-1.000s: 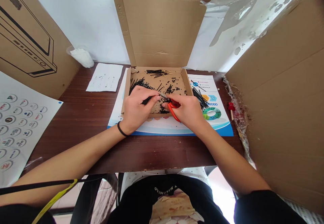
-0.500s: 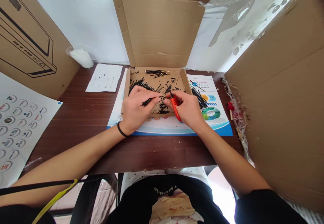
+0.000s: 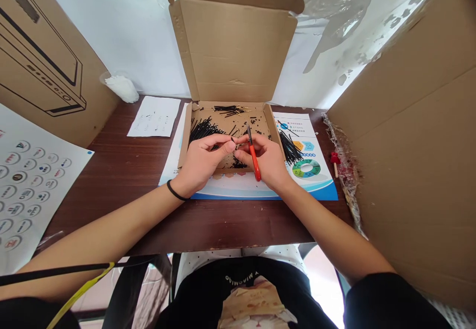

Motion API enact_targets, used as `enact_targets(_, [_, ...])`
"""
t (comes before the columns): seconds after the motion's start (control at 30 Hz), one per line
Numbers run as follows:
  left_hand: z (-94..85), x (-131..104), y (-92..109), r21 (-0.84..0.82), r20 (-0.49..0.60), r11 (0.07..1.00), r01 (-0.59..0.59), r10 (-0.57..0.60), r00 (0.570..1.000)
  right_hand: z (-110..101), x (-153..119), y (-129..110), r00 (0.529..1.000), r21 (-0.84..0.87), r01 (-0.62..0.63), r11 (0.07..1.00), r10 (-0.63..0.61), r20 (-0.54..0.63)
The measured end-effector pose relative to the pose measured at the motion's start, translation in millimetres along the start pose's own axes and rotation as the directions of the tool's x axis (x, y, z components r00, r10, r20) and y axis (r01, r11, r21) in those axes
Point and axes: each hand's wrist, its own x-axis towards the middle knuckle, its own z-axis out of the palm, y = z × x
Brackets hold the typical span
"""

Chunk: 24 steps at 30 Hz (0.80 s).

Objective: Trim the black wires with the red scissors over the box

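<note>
Over the front of an open cardboard box, my left hand is closed, thumb and forefinger pinching the end of a thin black stick. My right hand is closed around red-handled scissors, their dark blades pointing away from me. Its thumb and forefinger meet close to the left fingertips; whether they also grip the stick I cannot tell. A bundle of black sticks lies in the box's left side. Several gold-tipped black sticks lie at its back. Small black scraps are scattered between.
More black sticks lie outside the box on a printed sheet. A white paper with small marks rests at left. Large cardboard panels stand on both sides. A small red object lies near the right panel.
The scissors have turned more upright in my right hand. My left fingers have shifted, and the black sticks seen sticking out under them before are no longer visible there. The camera view has shifted slightly.
</note>
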Motion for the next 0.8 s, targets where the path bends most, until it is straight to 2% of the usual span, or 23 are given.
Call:
enact_targets(0.1, [-6.5,5.0,2.9,0.176,-0.044,0.984,-0.035,0.044,0.998,-17.1,1.5,-6.6,0.995,-0.317,0.076,0.945,-0.093,-0.042])
enact_targets(0.13, [-9.6,7.4,4.5,0.257,-0.041,0.965,-0.058,0.071,0.997,-26.7,2.2,-9.9,0.989,-0.479,0.098,0.873,-0.139,-0.049])
enact_targets(0.2, [-16.7,12.5,8.4,0.440,0.033,0.890,-0.123,0.121,0.992,-48.9,3.8,-16.1,0.971,-0.757,0.101,0.645,-0.230,-0.067])
enact_targets(0.27, [-24.1,17.2,12.4,0.602,0.056,0.775,-0.191,0.198,0.979,-69.9,5.9,-19.6,0.971,-0.874,-0.038,0.485,-0.189,-0.147])
enact_targets(0.4, [-36.9,24.9,17.3,0.766,0.114,0.573,-0.290,0.323,0.939,-91.6,10.9,-14.9,0.959,-0.922,-0.254,0.293,-0.050,-0.280])
enact_targets(0.47, [-41.8,28.7,16.9,0.815,0.148,0.498,-0.296,0.315,0.938,-92.9,12.8,-10.8,0.954,-0.927,-0.290,0.238,0.000,-0.299])
enact_targets(0.6, [-46.1,33.4,14.2,0.866,0.216,0.396,-0.304,0.252,0.943,-90.5,12.7,-11.4,0.953,-0.930,-0.302,0.208,0.031,-0.302])
enact_targets(0.67, [-45.3,31.8,14.3,0.885,0.254,0.346,-0.312,0.202,0.946,-89.0,11.2,-15.3,0.948,-0.929,-0.315,0.195,0.017,-0.318])
enact_targets(0.8, [-41.4,23.7,15.9,0.924,0.331,0.178,-0.338,0.071,0.941,-81.3,8.0,-19.9,0.955,-0.937,-0.274,0.214,-0.050,-0.291])
